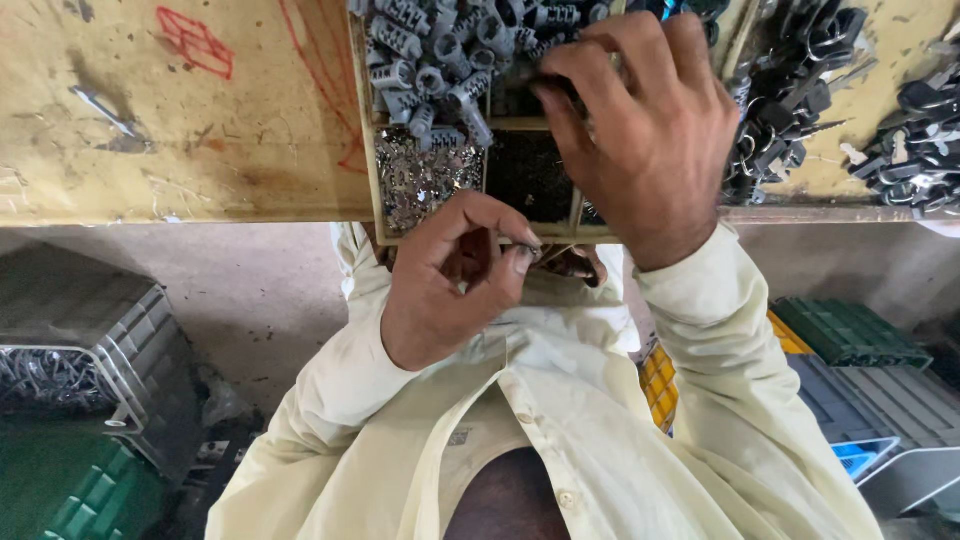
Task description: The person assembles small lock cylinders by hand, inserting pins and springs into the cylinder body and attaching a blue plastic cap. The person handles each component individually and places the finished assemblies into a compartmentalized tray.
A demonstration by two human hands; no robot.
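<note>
My left hand [455, 275] is curled near the bench's front edge, its thumb and fingers pinching a small dark metal part [527, 243]. My right hand [640, 120] reaches over the wooden compartment tray [368, 120], its fingertips down among the grey plastic ribbed pieces [430, 50] in the far compartment; what it grips is hidden. A nearer compartment holds small shiny metal bits [425, 180], and beside it is one with dark small parts [527, 175].
The worn yellow workbench [180, 130] carries red marks and a screw [100, 110]. Piles of black metal clips [800, 90] lie to the right. Below are a grey crate [110, 330], green crates [850, 332] and a yellow crate [660, 385].
</note>
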